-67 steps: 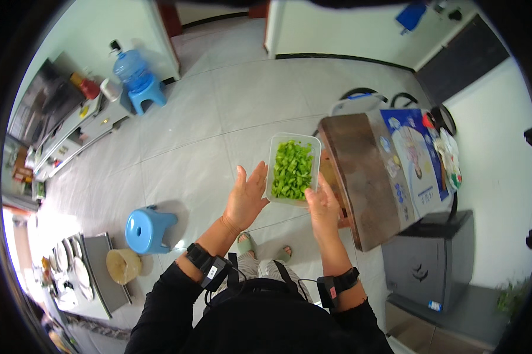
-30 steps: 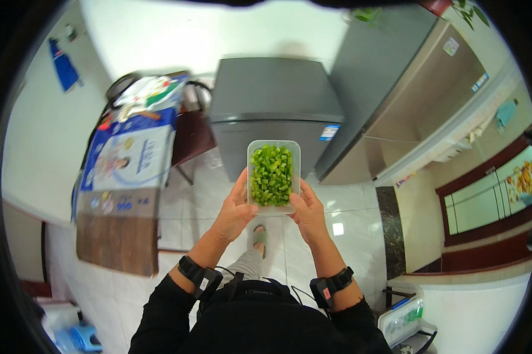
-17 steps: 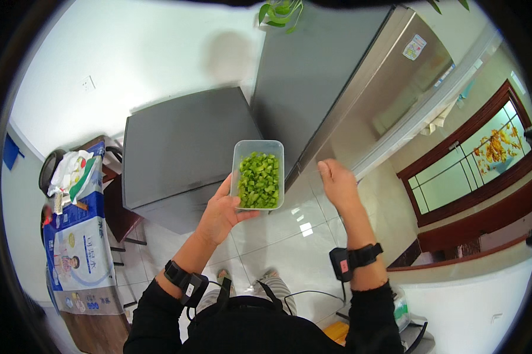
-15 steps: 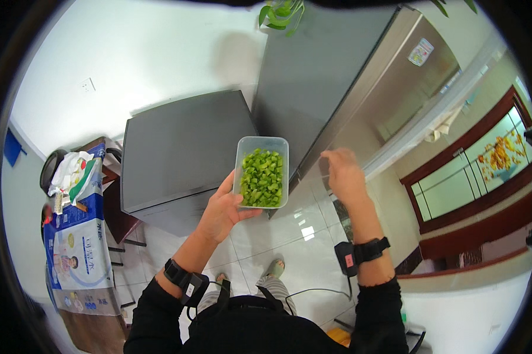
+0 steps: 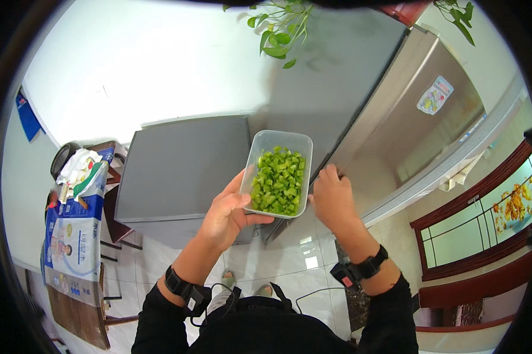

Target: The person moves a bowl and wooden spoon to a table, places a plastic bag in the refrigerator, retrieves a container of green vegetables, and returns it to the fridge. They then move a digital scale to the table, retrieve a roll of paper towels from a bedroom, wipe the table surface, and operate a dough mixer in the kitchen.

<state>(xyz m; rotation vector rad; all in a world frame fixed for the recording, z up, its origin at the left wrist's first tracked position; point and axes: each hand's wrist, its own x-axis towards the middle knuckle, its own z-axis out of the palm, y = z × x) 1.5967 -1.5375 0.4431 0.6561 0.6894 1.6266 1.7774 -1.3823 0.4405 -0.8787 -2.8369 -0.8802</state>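
Fingers of the left hand [image 5: 224, 215] were clamped under the tub [image 5: 277, 174] of chopped green vegetables, held up before the fridge [image 5: 360, 112], while the right hand [image 5: 332, 197] curled on the door's edge, seemingly not yet opened.

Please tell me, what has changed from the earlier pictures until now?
The person turned away from the table to face the fridge. The right hand let go of the tub and moved right, and now its fingers are at the fridge door edge. The left hand alone holds the tub. The tub stayed level, open and filled with chopped green pieces.
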